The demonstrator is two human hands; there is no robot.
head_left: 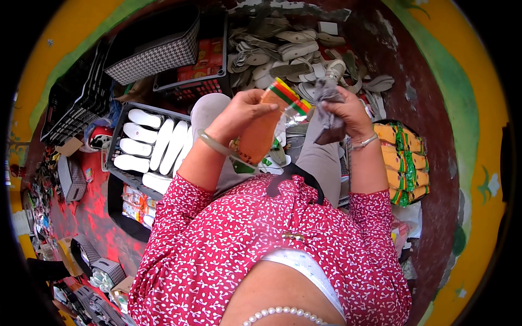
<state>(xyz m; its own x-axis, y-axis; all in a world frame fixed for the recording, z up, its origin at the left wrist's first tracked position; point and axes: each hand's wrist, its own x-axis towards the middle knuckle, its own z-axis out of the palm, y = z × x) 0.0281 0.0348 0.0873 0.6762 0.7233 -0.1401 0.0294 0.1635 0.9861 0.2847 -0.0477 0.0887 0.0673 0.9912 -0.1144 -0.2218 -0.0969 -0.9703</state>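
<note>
Left hand [242,111] fingers clasp orange sole [261,133]; right hand [342,108] grips grey cloth [328,95].

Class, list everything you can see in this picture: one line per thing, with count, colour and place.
Orange shoe sole with striped end: one, orange, in the left hand.
Grey cloth: one, grey, in the right hand.
White shoe soles: several, white, in the black plastic crate, left.
Loose grey-beige soles: many, piled on the floor ahead.
Orange-and-green packets: a stack, right.
Checked fabric basket: one, black-and-white, upper left.
Left hand: fingers closed on the sole.
Right hand: fingers closed on the cloth.
</note>
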